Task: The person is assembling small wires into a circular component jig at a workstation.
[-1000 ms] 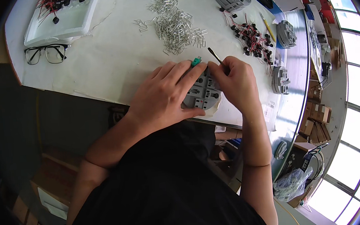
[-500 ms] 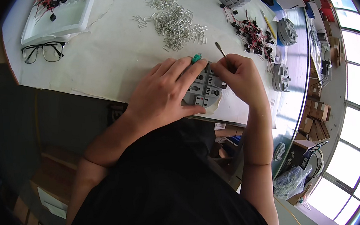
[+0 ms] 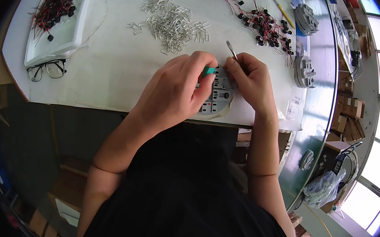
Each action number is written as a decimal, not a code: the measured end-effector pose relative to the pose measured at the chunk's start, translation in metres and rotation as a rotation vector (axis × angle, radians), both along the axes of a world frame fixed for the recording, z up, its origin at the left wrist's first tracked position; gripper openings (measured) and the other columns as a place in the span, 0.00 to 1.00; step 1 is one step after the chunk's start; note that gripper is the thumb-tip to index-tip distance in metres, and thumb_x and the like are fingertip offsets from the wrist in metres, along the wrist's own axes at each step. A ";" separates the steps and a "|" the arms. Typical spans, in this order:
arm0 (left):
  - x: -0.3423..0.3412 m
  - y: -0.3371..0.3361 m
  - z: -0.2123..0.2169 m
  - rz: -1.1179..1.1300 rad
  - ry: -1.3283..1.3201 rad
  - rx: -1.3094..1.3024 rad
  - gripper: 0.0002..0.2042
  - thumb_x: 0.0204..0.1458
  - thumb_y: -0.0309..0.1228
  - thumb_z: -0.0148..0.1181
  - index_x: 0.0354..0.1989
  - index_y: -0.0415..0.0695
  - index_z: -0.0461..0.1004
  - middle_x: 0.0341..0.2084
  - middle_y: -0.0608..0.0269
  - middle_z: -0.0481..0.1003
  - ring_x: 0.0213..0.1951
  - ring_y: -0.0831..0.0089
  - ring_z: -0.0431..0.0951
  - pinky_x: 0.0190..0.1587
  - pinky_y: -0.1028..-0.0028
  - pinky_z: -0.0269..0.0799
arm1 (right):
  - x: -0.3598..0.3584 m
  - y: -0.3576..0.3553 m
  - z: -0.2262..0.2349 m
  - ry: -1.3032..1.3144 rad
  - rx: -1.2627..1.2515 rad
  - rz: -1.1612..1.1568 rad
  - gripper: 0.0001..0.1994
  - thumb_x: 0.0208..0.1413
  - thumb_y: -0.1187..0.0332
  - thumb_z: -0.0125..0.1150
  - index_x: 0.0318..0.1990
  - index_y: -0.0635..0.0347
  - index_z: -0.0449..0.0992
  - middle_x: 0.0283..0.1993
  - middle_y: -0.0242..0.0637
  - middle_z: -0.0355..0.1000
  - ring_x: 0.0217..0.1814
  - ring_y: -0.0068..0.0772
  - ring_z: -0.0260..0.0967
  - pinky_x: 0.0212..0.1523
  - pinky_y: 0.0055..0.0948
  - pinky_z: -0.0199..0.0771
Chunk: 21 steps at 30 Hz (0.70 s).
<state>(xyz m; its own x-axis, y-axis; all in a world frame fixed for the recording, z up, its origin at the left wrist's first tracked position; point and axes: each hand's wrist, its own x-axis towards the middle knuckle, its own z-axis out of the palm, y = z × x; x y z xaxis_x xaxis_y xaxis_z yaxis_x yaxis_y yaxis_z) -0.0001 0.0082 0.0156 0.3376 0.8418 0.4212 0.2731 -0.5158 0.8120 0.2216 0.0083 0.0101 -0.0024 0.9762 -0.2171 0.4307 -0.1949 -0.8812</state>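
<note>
A round grey plastic housing (image 3: 220, 94) with rows of slots lies near the table's front edge, its left part covered by my left hand (image 3: 176, 86). Thumb and index finger of that hand are closed on a small green block (image 3: 208, 71) at the housing's upper left. I cannot tell whether the block is apart from the housing. At the housing's right side, my right hand (image 3: 250, 79) is closed round a thin metal tool (image 3: 231, 49) with a flattened tip. Its tip points away from me, and the rest is hidden in the hand.
Beyond my hands lies a heap of bent metal clips (image 3: 170, 25). Black parts with red wires (image 3: 266, 30) are spread at right, beside a yellow pen (image 3: 283, 12). More grey housings (image 3: 304, 71) stand rightward. Eyeglasses (image 3: 48, 70) and a white foam tray (image 3: 55, 51) are at left.
My left hand has lifted from lying spread over the housing to a pinch on the green block. The right hand still holds the tool beside the housing. The whole view has shifted slightly.
</note>
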 end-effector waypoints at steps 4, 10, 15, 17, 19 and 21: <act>0.010 0.008 0.000 -0.007 0.181 0.120 0.09 0.60 0.26 0.69 0.43 0.41 0.74 0.30 0.57 0.79 0.34 0.55 0.81 0.40 0.59 0.78 | -0.002 -0.001 0.001 0.038 0.030 -0.043 0.15 0.69 0.62 0.68 0.37 0.69 0.80 0.25 0.26 0.72 0.28 0.13 0.61 0.29 0.23 0.63; 0.017 0.011 0.009 -0.033 0.365 0.073 0.12 0.58 0.28 0.72 0.44 0.40 0.75 0.31 0.55 0.80 0.35 0.54 0.81 0.40 0.58 0.78 | 0.002 -0.001 -0.002 0.077 0.042 -0.057 0.16 0.68 0.62 0.70 0.36 0.69 0.80 0.22 0.27 0.70 0.26 0.15 0.59 0.27 0.25 0.62; 0.027 0.014 0.009 -0.042 0.369 0.145 0.13 0.56 0.27 0.74 0.47 0.39 0.78 0.33 0.54 0.81 0.34 0.53 0.81 0.39 0.59 0.78 | 0.002 0.000 -0.001 0.072 0.057 -0.053 0.16 0.68 0.61 0.70 0.35 0.69 0.80 0.21 0.28 0.69 0.25 0.17 0.58 0.26 0.26 0.61; 0.028 0.015 0.009 -0.044 0.362 0.168 0.13 0.56 0.27 0.74 0.47 0.39 0.78 0.32 0.54 0.81 0.34 0.52 0.81 0.39 0.59 0.77 | 0.003 0.000 -0.001 0.070 0.055 -0.054 0.16 0.68 0.61 0.70 0.35 0.69 0.80 0.20 0.29 0.68 0.25 0.17 0.58 0.26 0.27 0.61; 0.026 0.015 0.006 -0.039 0.352 0.156 0.13 0.55 0.26 0.74 0.47 0.40 0.79 0.33 0.54 0.81 0.34 0.54 0.81 0.38 0.60 0.78 | 0.004 0.000 -0.003 0.054 0.059 -0.042 0.17 0.68 0.61 0.70 0.35 0.69 0.80 0.20 0.30 0.69 0.24 0.17 0.58 0.25 0.27 0.61; 0.023 0.015 0.003 -0.039 0.347 0.147 0.13 0.55 0.25 0.74 0.47 0.40 0.79 0.33 0.54 0.81 0.34 0.55 0.81 0.38 0.61 0.78 | 0.003 0.000 -0.003 0.046 0.059 -0.038 0.17 0.68 0.61 0.70 0.35 0.69 0.80 0.20 0.30 0.69 0.24 0.17 0.58 0.25 0.27 0.61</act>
